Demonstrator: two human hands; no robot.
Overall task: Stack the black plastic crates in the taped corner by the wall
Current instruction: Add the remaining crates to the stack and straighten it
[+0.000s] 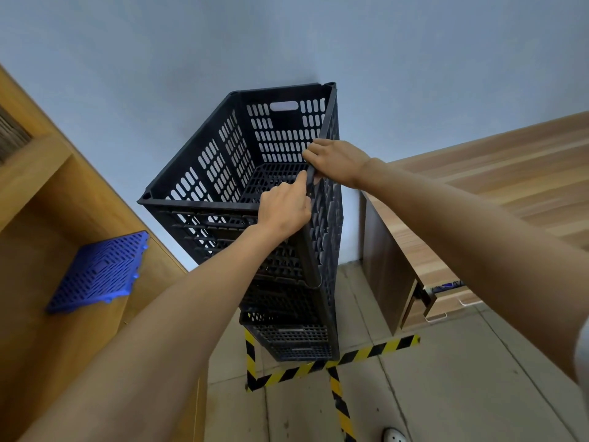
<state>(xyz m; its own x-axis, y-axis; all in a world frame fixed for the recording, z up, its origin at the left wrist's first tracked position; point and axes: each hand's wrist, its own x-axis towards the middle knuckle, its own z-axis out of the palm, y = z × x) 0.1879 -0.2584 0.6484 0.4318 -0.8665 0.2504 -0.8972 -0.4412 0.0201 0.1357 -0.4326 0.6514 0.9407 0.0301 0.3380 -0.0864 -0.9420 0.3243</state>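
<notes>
Head camera is looking down along a tall stack of black crates standing against the pale wall, inside a corner marked on the floor with yellow-and-black tape. A top crate is sitting on the stack, its open mouth facing the camera, its slotted walls and a handle cut-out showing at the far end. Lower crates are showing beneath it, down to the floor.

Both hands are meeting on the right-hand rim of the top crate. A left hand is reaching up from the lower left, its fingers curling round the rim edge and its thumb pressing on the inner side, so it is gripping the rim. A right hand is coming in from the right, its fingers wrapping over the same rim a little farther along, just beside the left hand; its fingertips are lying inside the crate wall.

To the left, a wooden shelf unit is holding a blue slotted panel that is lying tilted on one shelf. To the right, a wooden desk is standing near the stack, with a drawer hanging partly open. A white shoe is showing at the bottom edge on the tiled floor.
</notes>
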